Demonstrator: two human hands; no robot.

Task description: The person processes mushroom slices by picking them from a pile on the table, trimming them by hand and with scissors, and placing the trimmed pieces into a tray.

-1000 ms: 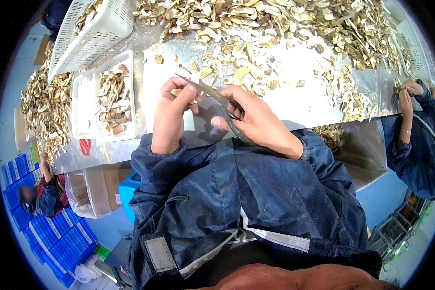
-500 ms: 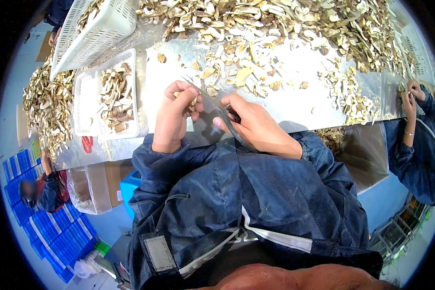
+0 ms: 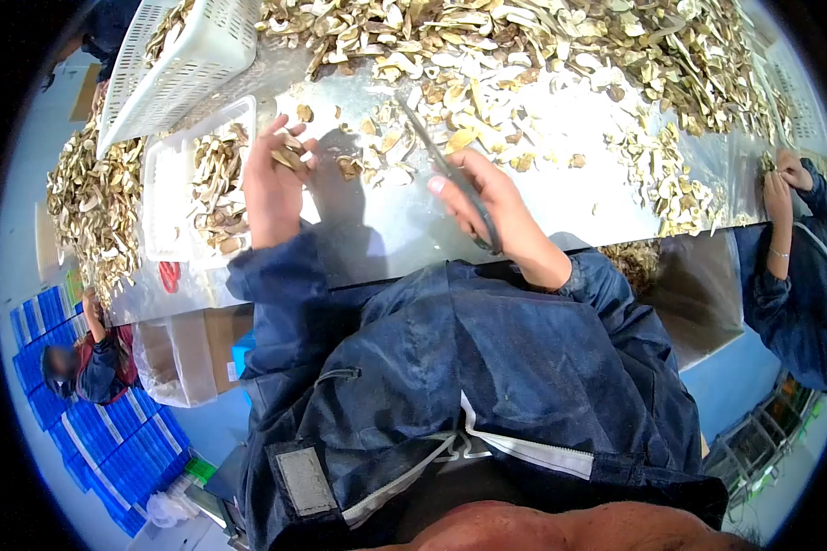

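My left hand [image 3: 274,197] is raised beside the clear plastic tub, its fingers curled around dried mushroom slices [image 3: 291,158]. Inside the tub [image 3: 165,220] lies a heap of brown and cream slices, partly covered by that hand. Dark scissors [image 3: 432,147] are in my right hand [image 3: 501,207], which has its fingers in the handles. Their blades point up and left over loose mushroom pieces [image 3: 390,138] on the metal table [image 3: 395,230]. Whether the blades are parted is hard to make out.
A large mushroom pile [image 3: 524,37] covers the back of the table. A white perforated basket [image 3: 179,83] stands tilted at upper left, near another pile [image 3: 92,202]. A red-handled object [image 3: 169,275] lies by the tub. Co-workers [image 3: 790,266] are at both sides; cardboard boxes [image 3: 694,285] stand below.
My left hand has moved left, away from the scissors and up against the tub, with slices in it. My right hand has shifted slightly right, and the scissors now point more upward.
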